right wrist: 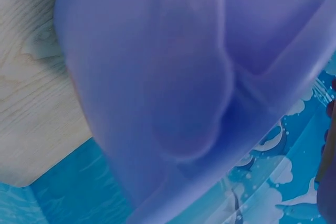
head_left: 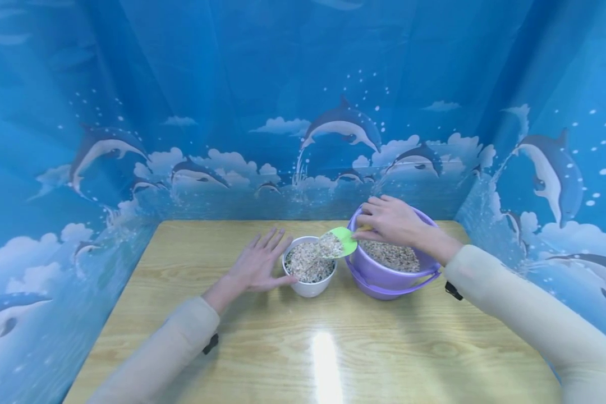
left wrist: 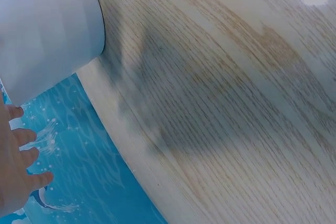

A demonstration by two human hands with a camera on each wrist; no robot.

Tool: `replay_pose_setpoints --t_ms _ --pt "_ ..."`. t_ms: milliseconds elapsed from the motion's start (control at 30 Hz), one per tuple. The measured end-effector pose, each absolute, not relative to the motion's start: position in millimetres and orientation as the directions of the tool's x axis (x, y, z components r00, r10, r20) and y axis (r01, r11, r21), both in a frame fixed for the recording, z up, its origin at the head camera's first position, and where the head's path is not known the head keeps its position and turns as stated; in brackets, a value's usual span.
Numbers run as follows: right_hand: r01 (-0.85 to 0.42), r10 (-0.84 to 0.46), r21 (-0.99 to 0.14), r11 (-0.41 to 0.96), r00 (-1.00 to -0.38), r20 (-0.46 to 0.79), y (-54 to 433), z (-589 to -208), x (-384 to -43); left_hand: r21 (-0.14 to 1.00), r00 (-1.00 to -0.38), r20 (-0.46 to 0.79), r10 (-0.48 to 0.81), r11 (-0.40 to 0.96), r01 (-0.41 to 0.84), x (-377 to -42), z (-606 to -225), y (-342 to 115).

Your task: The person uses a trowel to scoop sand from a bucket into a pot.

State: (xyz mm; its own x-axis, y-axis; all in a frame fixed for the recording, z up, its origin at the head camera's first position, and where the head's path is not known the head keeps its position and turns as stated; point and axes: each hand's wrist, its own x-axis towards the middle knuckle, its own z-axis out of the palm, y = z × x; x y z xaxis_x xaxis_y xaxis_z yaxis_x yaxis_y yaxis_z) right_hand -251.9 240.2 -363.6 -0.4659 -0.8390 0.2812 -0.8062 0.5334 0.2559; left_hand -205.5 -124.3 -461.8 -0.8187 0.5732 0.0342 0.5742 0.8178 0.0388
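A white bowl (head_left: 309, 289) filled with speckled beige-and-grey grains stands mid-table. Beside it my left hand (head_left: 256, 265) has its fingers spread, with the thumb against the bowl's near rim. My right hand (head_left: 391, 222) grips the yellow handle of a small green shovel (head_left: 349, 244) above the near side of a purple bucket (head_left: 371, 274). The shovel's blade carries grains and tilts over the bowl's right side. More grains lie inside the bucket. The left wrist view shows the bowl's side (left wrist: 52, 35); the bucket's wall (right wrist: 115, 77) fills much of the right wrist view.
The wooden table (head_left: 262, 342) extends in front of the bowl and bucket, with a bright light reflection on it. A blue dolphin-print curtain (head_left: 262, 112) surrounds its back and sides. The bucket's purple handle (head_left: 404, 292) hangs down at its front.
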Motion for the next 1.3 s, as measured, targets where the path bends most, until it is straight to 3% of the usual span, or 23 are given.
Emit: replay_pose_setpoints --t_ms 267,533,767,1300 --pt "-0.818 -0.872 0.321 0.478 -0.397 0.287 223 -365 -257 0.038 -0.821 0.04 0.57 0.82 0.572 -206 -463 -125" --pt "-0.815 -0.882 0.339 0.469 -0.418 0.216 208 -364 -260 0.029 -0.82 0.041 0.571 0.819 0.573 -206 -462 -125" --pt "-0.824 -0.9 0.361 0.436 -0.392 0.19 197 -362 -265 0.019 -0.815 0.043 0.578 0.815 0.579 -205 -462 -125" --pt "-0.816 -0.894 0.383 0.432 -0.445 0.06 181 -361 -270 0.022 -0.819 0.04 0.572 0.819 0.573 -204 -461 -124"
